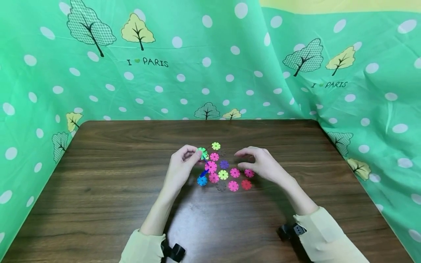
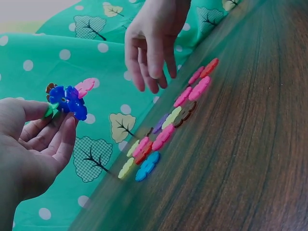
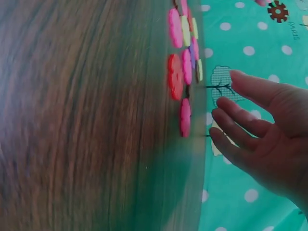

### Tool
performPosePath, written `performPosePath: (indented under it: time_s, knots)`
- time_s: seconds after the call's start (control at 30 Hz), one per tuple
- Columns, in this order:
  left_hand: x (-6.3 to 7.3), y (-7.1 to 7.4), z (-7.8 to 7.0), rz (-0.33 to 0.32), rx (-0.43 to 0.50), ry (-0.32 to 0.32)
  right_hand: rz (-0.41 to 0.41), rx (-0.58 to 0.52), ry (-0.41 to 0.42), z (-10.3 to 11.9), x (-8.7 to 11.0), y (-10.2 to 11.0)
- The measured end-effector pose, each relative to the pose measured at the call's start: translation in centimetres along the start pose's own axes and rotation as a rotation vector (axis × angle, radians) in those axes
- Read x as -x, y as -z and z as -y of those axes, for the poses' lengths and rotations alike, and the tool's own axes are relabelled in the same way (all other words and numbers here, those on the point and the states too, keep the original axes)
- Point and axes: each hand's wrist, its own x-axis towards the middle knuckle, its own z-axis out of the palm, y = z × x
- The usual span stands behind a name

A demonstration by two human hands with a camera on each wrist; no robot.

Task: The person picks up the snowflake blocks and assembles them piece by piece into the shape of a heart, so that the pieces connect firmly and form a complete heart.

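My left hand (image 1: 179, 164) pinches a small cluster of joined snowflake-shaped plastic discs (image 2: 67, 102) between thumb and fingers, raised above the table. Blue, green, pink and brown discs show in that cluster in the left wrist view. My right hand (image 1: 263, 165) hovers at the right of the loose discs, fingers apart from the thumb and nothing between them. Lying flat near it are a red disc (image 1: 246, 185) and a pink disc (image 1: 235, 172). A purple disc (image 1: 224, 164), a yellow-green disc (image 1: 223, 175) and a light blue disc (image 1: 202, 180) lie further left.
The loose discs lie on a dark wood-grain table (image 1: 98, 190). Dark brown discs (image 1: 221, 186) blend into its surface. Behind and beside the table hangs a green dotted cloth (image 1: 184, 84) with printed trees. Both wrists carry black devices (image 1: 177, 252) at the sleeves.
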Motion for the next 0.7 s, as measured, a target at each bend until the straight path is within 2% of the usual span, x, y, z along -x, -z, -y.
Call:
performPosePath:
  time_s: [0.23, 0.7]
  knots:
    - [0.1, 0.1, -0.1, 0.009, 0.003, -0.002, 0.048, 0.177, 0.003, -0.3, -0.5, -0.2]
    - [0.0, 0.2, 0.0, 0.016, -0.003, 0.004, 0.113, 0.321, 0.025, -0.9, -1.2, -0.1]
